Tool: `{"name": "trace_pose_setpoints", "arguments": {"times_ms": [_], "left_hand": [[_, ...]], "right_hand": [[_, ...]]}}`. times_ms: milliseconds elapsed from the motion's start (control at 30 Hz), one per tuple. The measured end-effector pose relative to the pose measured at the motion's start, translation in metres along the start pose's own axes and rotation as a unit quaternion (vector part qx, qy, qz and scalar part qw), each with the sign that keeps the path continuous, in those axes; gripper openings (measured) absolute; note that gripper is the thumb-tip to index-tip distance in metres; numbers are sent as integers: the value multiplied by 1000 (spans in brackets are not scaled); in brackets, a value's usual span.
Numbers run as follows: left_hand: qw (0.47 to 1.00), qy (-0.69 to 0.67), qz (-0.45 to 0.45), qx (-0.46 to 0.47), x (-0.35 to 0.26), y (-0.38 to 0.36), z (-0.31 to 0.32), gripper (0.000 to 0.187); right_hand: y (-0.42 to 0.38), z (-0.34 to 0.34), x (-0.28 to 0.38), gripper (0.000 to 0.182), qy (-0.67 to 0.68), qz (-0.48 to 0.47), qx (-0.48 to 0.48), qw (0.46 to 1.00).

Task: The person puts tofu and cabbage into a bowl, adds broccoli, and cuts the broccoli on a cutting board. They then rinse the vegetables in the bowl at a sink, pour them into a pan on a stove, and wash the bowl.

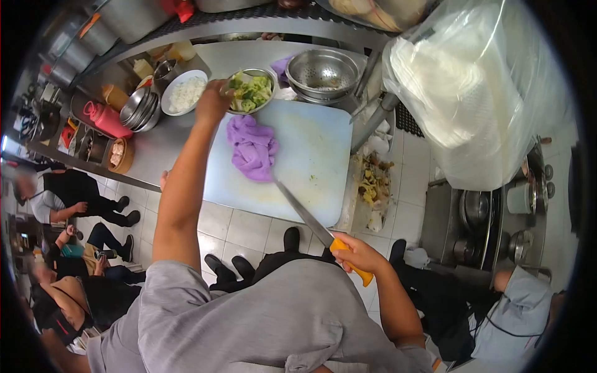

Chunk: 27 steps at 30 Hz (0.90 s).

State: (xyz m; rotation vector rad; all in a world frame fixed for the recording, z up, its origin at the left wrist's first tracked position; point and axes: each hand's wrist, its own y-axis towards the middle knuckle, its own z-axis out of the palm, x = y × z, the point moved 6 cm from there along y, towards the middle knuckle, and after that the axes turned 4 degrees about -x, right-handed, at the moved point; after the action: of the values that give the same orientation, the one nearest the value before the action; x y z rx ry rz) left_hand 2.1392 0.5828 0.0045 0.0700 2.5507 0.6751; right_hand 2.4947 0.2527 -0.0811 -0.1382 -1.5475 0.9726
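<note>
My right hand (360, 255) is wrapped round the yellow handle of a long kitchen knife (305, 214). Its blade points up and left, the tip close to a crumpled purple cloth (252, 149) on the white cutting board (311, 149). With my left arm stretched across the counter, my left hand (213, 102) is at the left rim of a metal bowl of chopped greens (252, 92). The fingers appear closed on that rim, though partly hidden. A white dish of rice (185, 93) is just left of this hand.
A metal colander (322, 71) stands behind the board. Food scraps (373, 186) fill a bin at its right. Stacked metal bowls (140, 110) and a pink bottle (107, 119) are on the left. A plastic bag (472, 93) hangs at upper right. Other people (74, 193) are on both sides.
</note>
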Motion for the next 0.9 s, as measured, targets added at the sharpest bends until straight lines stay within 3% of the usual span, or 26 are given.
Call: {"name": "trace_pose_setpoints", "arguments": {"times_ms": [67,167,267,300,333,400,433,467,533,633,767,900], "left_hand": [[999,23,17,-29,67,7,13,35],[995,0,-71,-71,78,-12,-14,29],[987,-22,-123,-101,85,-40,-27,27],[986,-27,-132,-102,80,-55,-24,26],[984,-32,-140,-104,71,-70,-22,25],[993,-58,-98,-16,23,-101,-5,22],[993,-104,-47,-5,7,-115,13,21],[988,-127,23,86,-8,-121,33,25],[992,22,123,-32,-48,-140,32,37],[989,104,105,-25,-54,-142,49,42],[994,-26,104,9,-84,-139,94,30],[977,-124,140,103,-186,-160,145,18]], "right_hand": [[-1,2,-20,57,34,9,21,999],[-2,-14,-42,58,150,6,-62,987],[-29,-17,-40,55,238,-43,-291,926],[-38,-12,-42,54,200,-37,-306,930],[-46,-8,-44,54,161,-31,-322,933],[-62,2,-39,51,113,-21,-319,941],[-65,5,-38,50,110,-28,-314,943],[-68,8,-38,50,106,-34,-307,945],[-69,6,-37,49,98,-40,-307,946],[-72,-3,-35,50,91,-41,-333,938],[-83,-8,-36,51,132,-60,-356,923],[-94,-15,-36,52,182,-116,-373,903]]}}
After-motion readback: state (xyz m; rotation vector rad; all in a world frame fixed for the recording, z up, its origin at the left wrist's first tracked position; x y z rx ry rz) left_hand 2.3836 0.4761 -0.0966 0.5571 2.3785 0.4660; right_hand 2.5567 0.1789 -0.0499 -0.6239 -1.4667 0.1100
